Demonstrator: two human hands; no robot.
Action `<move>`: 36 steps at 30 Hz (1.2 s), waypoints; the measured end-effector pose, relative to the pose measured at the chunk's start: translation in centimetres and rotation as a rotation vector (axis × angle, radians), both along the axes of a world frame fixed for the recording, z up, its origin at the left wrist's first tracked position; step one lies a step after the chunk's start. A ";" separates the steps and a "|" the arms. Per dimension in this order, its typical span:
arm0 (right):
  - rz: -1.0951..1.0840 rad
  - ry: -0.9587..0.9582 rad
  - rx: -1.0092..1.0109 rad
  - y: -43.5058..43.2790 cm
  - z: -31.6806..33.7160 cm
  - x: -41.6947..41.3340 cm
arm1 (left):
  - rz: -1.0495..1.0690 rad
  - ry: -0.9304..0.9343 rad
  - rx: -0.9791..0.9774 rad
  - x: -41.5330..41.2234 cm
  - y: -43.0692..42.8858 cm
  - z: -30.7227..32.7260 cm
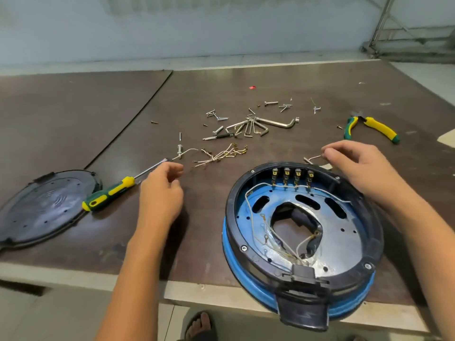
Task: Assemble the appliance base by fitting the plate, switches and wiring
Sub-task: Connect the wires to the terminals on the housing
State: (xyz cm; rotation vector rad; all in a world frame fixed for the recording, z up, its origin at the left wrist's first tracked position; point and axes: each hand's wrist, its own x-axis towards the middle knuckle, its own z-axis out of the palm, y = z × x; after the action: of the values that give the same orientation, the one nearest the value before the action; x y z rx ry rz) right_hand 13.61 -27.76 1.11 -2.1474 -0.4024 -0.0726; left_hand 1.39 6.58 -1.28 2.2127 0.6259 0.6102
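Blue appliance base (230, 210) sits on the bench (221, 89); right hand (357, 168) pinches a white wire (313, 158) in its grip; left hand (160, 195) loosely curled, empty.

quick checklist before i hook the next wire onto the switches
1. Wire in hand: ok. The right hand pinches a wire just behind the base.
2. Switches in place: ok. Four switches stand in a row at the base's far wall.
3. Wire's terminal sound: cannot tell, too small to see.
4. Left hand free to help: ok. It is loosely curled, with nothing seen in it.
5. Screwdriver at hand: ok. It lies right beside the left hand.
6. Base steady: not ok. Its near end overhangs the table edge.
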 end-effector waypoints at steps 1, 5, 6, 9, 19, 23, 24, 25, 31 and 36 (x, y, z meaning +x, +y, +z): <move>0.003 0.020 -0.011 0.0 -0.1 0.1 | -0.001 0.058 0.054 0.1 0.5 -0.5; 0.065 0.244 -0.001 0.0 -0.5 0.1 | -0.128 0.164 0.226 1.6 0.8 -1.8; 0.064 0.260 0.006 0.0 -0.7 0.1 | -0.188 0.166 0.265 2.4 0.5 -1.8; 0.054 0.171 -0.034 -0.1 -1.1 0.7 | -0.309 0.242 0.388 5.7 -0.4 -1.0; 0.036 0.077 -0.109 -0.6 -1.8 2.8 | -0.254 0.307 0.568 11.9 -2.0 -0.7; 0.042 0.057 -0.107 -0.7 -1.7 2.6 | -0.238 0.128 0.441 11.3 -2.4 -0.9; 0.044 0.053 -0.109 -0.7 -1.7 2.5 | -0.206 0.046 0.383 11.1 -2.6 -0.8; 0.045 0.051 -0.109 -0.7 -1.8 2.5 | -0.168 -0.028 0.326 10.8 -2.8 -0.6; 0.065 0.068 -0.111 -0.6 -1.6 2.2 | -0.094 -0.214 0.079 9.5 -3.3 0.4; 0.054 0.067 -0.102 -0.6 -1.4 2.0 | -0.026 -0.395 -0.147 8.3 -3.7 0.7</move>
State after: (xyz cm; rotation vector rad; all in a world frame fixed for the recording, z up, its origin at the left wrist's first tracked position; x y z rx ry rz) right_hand 15.63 -28.38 -0.27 -2.2315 -0.4329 0.0516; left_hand 9.70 2.90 -0.59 1.8886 0.4197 0.9263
